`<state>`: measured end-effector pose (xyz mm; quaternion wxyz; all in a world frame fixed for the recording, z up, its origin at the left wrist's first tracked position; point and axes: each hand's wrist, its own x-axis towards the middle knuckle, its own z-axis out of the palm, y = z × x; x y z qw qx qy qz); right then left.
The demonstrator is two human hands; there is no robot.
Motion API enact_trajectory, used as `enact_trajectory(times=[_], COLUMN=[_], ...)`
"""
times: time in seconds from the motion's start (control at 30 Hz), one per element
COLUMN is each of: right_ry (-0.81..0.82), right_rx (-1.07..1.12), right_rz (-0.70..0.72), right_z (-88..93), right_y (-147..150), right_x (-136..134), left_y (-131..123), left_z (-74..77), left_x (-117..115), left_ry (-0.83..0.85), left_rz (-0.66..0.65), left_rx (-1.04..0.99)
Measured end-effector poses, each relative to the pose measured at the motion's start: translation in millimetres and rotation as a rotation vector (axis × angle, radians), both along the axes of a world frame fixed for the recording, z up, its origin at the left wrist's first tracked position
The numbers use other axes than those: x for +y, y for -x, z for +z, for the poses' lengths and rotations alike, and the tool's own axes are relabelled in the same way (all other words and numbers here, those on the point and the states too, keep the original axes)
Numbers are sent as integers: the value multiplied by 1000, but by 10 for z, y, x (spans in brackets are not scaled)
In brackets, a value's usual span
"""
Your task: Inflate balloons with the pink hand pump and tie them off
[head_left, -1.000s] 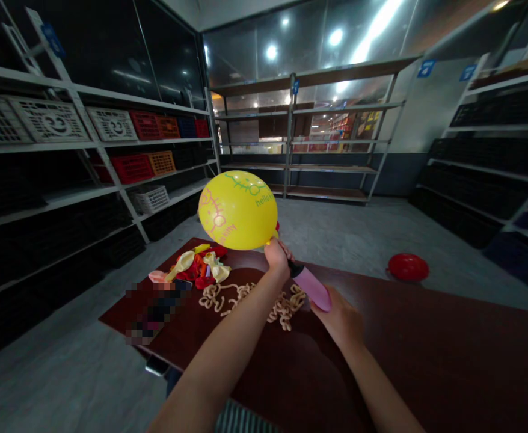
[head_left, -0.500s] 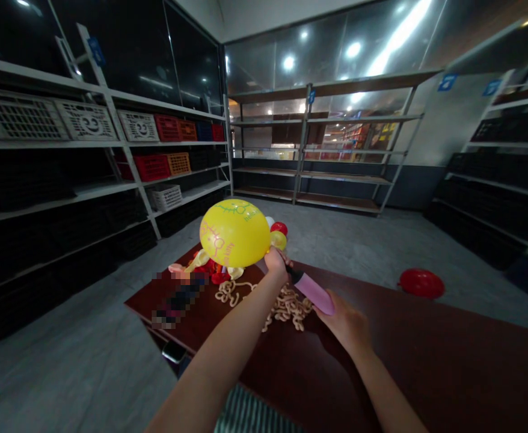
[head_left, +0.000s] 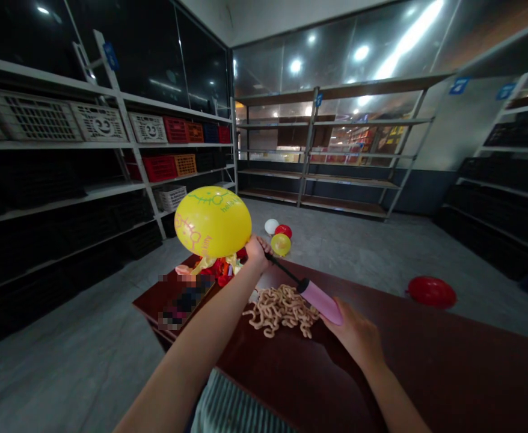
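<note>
Brown table [head_left: 435, 355]: left hand [head_left: 257, 254] holds yellow balloon [head_left: 214, 221], right hand [head_left: 358, 335] pink pump [head_left: 322, 302].

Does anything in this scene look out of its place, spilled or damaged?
Slightly odd: a red balloon lies alone on the floor beyond the table, away from the white, red and yellow balloons grouped further left. The large yellow balloon in the left hand looks whole, and I see no spill.

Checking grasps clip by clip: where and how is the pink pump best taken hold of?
Likely around the pink pump's barrel, towards the near end, coming from the right, where the right grip has it: the barrel slants that way, and the black rod leaves its far end towards the yellow balloon.
</note>
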<state>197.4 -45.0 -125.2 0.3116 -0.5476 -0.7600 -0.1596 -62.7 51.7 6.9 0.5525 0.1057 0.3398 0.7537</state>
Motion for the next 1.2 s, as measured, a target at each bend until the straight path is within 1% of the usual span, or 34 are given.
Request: enact_trajectory(times=[0.13,0.23,0.33,0.47,0.57,0.73,0.83,0.9,0.97,1.1,1.2], right_ry=[-13,-28,-33,-58,-40,-19,12,32,43,38,2], right_rx=[33,76,106,146,164,213,234,243,249,236,196], right_rz=[40,59,71,47,20,-47,-98,-102,-86,-59,-38], right_z=[-25,-70,-116,-157,-168,-148,-121,-104,-89,-58,-27], right_y=[-3,-2,-19,-60,-75,-67,-66,-72,-76,-63,-30], right_x=[12,43,76,108,122,117,100,92,86,72,57], left_y=[216,220,69,-260,-559,-1100,-1310,-1357,-1343,-1229,-1110], left_z=[158,264,346,385,331,120,25,0,-4,-17,-60], left_x=[59,93,129,180,186,84,27,17,21,11,-27], left_ry=[-30,-59,-91,-117,-117,-115,-89,-72,-69,-78,-71], left_rz=[-9,-36,-59,-100,-149,-213,-235,-245,-252,-226,-199], left_rx=[34,64,94,126,150,174,172,168,163,143,113])
